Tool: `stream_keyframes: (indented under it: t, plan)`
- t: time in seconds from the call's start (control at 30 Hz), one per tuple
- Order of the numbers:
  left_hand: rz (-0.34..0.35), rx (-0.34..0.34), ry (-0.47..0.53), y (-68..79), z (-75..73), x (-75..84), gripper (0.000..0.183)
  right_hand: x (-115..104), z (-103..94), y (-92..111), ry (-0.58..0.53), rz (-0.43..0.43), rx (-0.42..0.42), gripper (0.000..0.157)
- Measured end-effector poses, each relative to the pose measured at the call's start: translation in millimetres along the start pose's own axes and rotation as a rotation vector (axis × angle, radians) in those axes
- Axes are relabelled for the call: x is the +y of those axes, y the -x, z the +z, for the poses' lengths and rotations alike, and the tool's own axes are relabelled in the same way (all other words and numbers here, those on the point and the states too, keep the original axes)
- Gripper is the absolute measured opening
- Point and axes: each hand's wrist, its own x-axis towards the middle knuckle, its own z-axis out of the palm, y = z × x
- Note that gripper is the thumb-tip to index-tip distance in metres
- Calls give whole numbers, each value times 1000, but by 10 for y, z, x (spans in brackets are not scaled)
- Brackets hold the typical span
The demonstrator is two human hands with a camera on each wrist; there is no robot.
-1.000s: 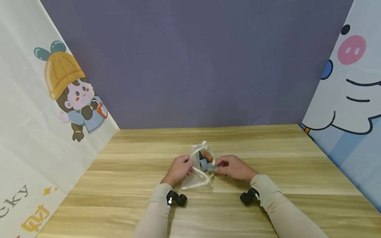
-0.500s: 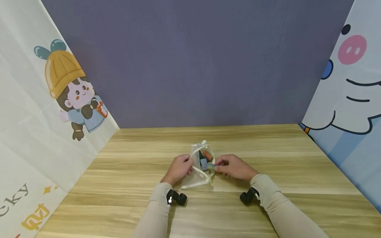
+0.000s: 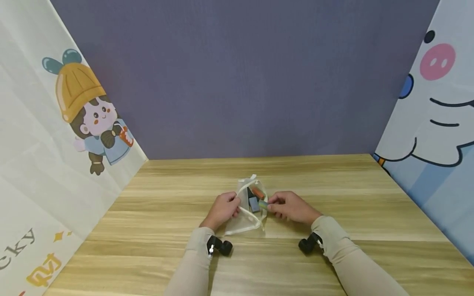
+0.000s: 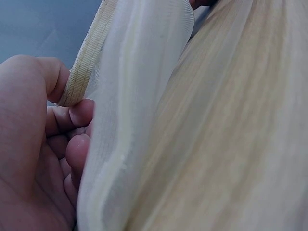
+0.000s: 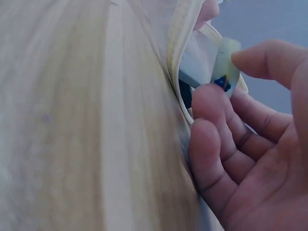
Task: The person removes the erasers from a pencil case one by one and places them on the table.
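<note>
A whitish see-through zip pouch (image 3: 238, 225) lies on the table with its mouth spread. My left hand (image 3: 222, 209) pinches the pouch's zipper edge (image 4: 84, 72) between thumb and fingers. Inside the pouch I see an orange block (image 3: 258, 193), a grey-blue block (image 3: 254, 204) and a dark piece (image 3: 250, 193). At the right side of the mouth, my right hand (image 3: 292, 208) pinches a small greenish block (image 5: 225, 65) that bears a dark blue mark at one end. Its exact kind is unclear. The pouch's lower interior is partly hidden by its zipper flap.
The wood-grain table (image 3: 166, 263) extends around both arms. A grey-purple panel (image 3: 237, 82) stands behind it. Printed cartoon sheets flank the table at left (image 3: 29, 123) and right (image 3: 444, 123). Black camera mounts sit on both wrists.
The greenish block in my right hand has risen slightly and turned, so its face shows more beside the grey-blue block. My left hand and the pouch have stayed practically still.
</note>
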Motion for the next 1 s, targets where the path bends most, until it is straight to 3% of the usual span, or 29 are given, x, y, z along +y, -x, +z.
stream_keyframes:
  t: [1.0]
  plan:
    - [7, -7, -9, -7, -1, -32, 23, 13, -40, 14, -81, 15, 35, 29]
